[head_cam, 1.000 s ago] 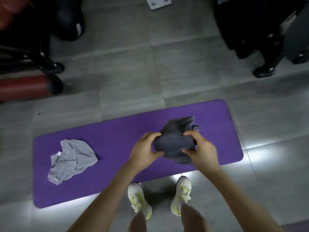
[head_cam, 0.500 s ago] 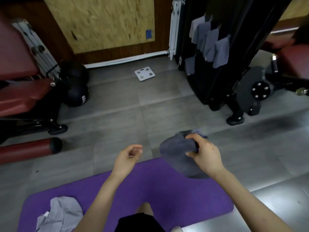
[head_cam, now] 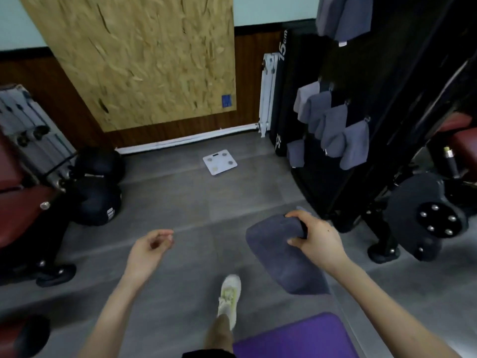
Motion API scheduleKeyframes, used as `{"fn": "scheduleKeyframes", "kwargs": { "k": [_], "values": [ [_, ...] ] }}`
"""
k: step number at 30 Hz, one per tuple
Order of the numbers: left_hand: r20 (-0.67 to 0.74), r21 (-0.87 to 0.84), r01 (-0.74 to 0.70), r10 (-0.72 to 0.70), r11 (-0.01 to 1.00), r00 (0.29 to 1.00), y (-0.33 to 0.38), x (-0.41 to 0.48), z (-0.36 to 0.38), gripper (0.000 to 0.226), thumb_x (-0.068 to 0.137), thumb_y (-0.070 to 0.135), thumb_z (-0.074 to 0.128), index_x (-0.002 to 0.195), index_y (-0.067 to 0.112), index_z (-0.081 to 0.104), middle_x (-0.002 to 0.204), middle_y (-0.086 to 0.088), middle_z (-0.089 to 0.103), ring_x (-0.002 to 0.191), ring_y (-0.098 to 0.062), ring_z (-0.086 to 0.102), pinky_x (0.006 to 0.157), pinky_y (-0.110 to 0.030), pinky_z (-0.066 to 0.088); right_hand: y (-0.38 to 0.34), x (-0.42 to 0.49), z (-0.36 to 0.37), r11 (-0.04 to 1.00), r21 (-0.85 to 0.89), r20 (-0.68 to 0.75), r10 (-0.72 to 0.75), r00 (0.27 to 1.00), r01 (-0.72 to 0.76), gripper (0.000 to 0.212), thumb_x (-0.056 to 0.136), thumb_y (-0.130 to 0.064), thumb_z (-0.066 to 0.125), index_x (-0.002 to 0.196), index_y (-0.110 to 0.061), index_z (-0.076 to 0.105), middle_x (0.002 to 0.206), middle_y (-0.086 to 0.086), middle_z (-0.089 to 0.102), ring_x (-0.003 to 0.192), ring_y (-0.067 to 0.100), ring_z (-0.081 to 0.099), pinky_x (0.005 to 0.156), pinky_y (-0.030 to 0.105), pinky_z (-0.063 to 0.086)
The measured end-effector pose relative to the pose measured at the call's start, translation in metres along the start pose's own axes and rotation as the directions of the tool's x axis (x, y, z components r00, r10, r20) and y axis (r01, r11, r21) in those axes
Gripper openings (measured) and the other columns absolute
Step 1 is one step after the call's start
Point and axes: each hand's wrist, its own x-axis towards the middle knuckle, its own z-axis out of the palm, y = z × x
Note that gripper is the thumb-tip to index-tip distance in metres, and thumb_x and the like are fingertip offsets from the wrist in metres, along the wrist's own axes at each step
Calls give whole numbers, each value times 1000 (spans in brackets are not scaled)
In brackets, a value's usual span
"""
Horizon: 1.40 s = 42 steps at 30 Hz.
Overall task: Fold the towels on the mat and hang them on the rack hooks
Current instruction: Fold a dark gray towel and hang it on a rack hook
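Observation:
My right hand (head_cam: 318,240) grips a folded dark grey towel (head_cam: 280,257) by its top edge; the towel hangs in the air above the floor. My left hand (head_cam: 148,250) is empty, fingers loosely curled, out in front at the left. A corner of the purple mat (head_cam: 296,337) shows at the bottom, behind my stepping foot. On the black rack (head_cam: 387,104) at the right, several folded grey towels (head_cam: 333,125) hang from hooks, with more at the top.
A white bathroom scale (head_cam: 219,161) lies on the grey tile floor ahead. Black medicine balls (head_cam: 96,187) and red-padded gym benches stand at the left. A black weight-machine disc (head_cam: 423,218) and its foot stick out at the right.
I have stood up and stepped off the mat toward the rack. My left hand let go of the towel; the right hand carries it alone. The light grey towel is out of view.

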Motion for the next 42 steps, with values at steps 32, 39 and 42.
{"fn": "scheduleKeyframes", "kwargs": {
  "k": [32,39,42],
  "values": [
    [481,-434,-502,663,748,573,530,565,379,16,93,20,54,105,26,64,103,17,64,98,9,57,84,-8,42,126,578,-340,988,152,-264,42,964,-1,60,75,-8,73,115,-47,50,114,-18,61,111,2,56,94,31,47],
    [588,-648,-431,772,627,240,625,600,413,30,96,27,46,122,40,48,133,15,50,129,1,40,111,-28,30,113,614,-411,825,563,-315,167,934,42,51,77,15,64,106,-25,53,99,21,64,86,32,65,77,47,54],
    [643,-699,-313,757,643,118,658,611,420,32,99,19,41,123,39,46,130,5,50,127,-6,44,108,-26,34,114,629,-436,764,643,-337,222,915,52,42,78,15,60,105,-17,53,90,18,64,80,27,64,69,35,54]
  ]
}}
